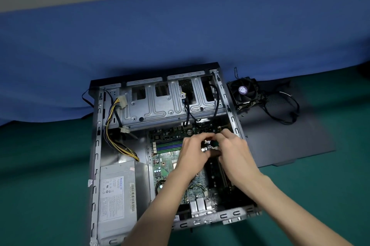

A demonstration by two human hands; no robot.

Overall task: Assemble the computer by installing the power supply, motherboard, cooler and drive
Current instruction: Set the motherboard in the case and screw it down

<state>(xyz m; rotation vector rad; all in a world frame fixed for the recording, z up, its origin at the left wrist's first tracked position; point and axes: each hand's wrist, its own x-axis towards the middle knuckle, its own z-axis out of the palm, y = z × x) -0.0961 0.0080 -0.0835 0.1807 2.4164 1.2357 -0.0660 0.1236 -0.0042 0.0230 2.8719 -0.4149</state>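
An open computer case point(96, 145) lies on its side on a green surface. The grey power supply point(118, 195) sits in its near left corner, with yellow and black cables point(112, 125) running up from it. The green motherboard point(166, 157) lies in the middle of the case. My left hand point(192, 153) and my right hand point(234, 149) meet above the board and together hold a small dark part with metal spring screws point(210, 146). Much of that part is hidden by my fingers. The cooler fan point(245, 91) rests outside the case at the far right.
The dark side panel point(290, 135) lies flat right of the case, under the fan and its black wires point(288, 109). The empty metal drive cage point(170, 101) fills the far end of the case. A blue cloth point(180, 35) rises behind.
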